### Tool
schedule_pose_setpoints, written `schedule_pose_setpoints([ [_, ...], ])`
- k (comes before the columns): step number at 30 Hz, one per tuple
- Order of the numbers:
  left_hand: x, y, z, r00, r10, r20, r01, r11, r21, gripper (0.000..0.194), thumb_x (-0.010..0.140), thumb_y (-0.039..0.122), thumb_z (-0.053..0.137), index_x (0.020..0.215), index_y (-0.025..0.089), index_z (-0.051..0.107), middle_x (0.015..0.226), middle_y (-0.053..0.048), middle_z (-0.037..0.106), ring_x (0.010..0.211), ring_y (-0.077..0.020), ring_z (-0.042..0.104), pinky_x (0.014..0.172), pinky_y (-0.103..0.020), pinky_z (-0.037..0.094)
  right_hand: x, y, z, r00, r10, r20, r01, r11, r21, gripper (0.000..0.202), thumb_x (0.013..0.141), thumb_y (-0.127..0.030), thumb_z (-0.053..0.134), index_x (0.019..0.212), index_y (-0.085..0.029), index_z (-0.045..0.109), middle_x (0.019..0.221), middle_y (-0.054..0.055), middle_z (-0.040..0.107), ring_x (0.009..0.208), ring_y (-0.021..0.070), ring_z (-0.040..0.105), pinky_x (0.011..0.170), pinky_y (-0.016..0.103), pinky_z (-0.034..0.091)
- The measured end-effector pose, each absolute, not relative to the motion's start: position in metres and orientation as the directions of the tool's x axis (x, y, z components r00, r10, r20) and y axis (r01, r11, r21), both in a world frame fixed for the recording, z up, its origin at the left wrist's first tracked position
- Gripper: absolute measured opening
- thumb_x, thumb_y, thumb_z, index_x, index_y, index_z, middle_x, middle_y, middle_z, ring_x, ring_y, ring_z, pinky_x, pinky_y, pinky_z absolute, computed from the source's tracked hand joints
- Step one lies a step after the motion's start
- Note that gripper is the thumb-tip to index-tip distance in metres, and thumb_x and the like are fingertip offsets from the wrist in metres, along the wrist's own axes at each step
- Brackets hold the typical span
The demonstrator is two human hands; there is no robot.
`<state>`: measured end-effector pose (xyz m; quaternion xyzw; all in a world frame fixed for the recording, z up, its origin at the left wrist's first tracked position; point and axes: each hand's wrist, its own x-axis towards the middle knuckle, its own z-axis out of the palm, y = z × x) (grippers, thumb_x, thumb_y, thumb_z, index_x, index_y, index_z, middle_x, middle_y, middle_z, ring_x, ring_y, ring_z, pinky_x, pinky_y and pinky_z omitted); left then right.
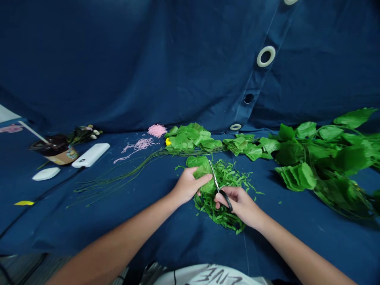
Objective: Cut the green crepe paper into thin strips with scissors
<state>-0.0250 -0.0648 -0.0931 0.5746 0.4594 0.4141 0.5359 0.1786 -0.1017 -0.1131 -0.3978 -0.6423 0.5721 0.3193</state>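
Observation:
My left hand (189, 185) pinches a green artificial leaf (203, 171) between thumb and fingers. In my right hand (239, 202) is a pair of scissors (215, 181) with black handles, its blades pointing up and away along the leaf's right edge. Whether the blades touch the leaf I cannot tell. Beneath both hands spreads a heap of thin green leaf shreds (221, 215). Just behind it lie stacked green leaves (192, 136), with long thin green stems (130, 174) running out to the left.
Leafy green vines (326, 154) fill the right side. Pink shreds (157, 130) and pink strands (139, 146) lie at the back. On the left are a dark cup (55, 148), a white power bank (91, 155) with a black cable, and a white case (46, 174). A blue curtain (148, 71) hangs behind.

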Motion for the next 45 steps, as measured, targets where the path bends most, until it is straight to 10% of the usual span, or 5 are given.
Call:
schedule_pose_setpoints([
  [45, -0.022, -0.069, -0.091, 0.256, 0.966, -0.029, 0.004, 0.029, 1.0, 0.039, 0.084, 0.053, 0.064, 0.092, 0.014, 0.065, 0.059, 0.002, 0.058, 0.042, -0.0092, 0.049, 0.035, -0.019, 0.039, 0.177, -0.103, -0.107, -0.458, 0.889, -0.009, 0.141, 0.062, -0.988, 0.039, 0.086, -0.051, 0.068, 0.071, -0.015, 0.063, 0.069, 0.001, 0.062, 0.056, 0.0106, 0.044, 0.052, 0.022, 0.031],
])
